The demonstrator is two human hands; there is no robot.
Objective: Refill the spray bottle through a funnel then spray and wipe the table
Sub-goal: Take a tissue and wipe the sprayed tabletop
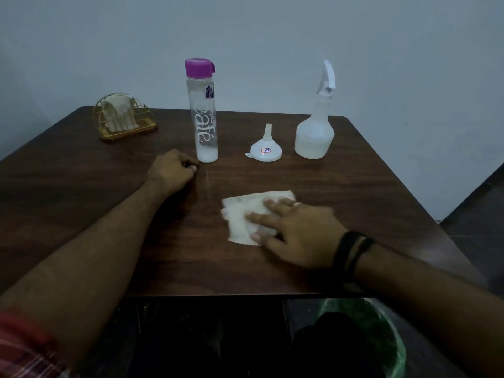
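On the dark wooden table [354, 186] my right hand [294, 233] lies flat, fingers spread, pressing a white tissue [242, 214] against the surface near the front middle. My left hand [171, 173] rests as a loose fist on the table, just left of a tall clear water bottle [204, 124] with a purple cap. It holds nothing. A white funnel [265, 148] stands upside down, spout up, right of that bottle. The translucent spray bottle [315, 132] with its white trigger head on stands upright at the back right.
A gold wire napkin holder [122, 118] with white napkins sits at the back left corner. A bin with a green liner [381, 336] stands on the floor below the table's front edge. A plain wall is behind.
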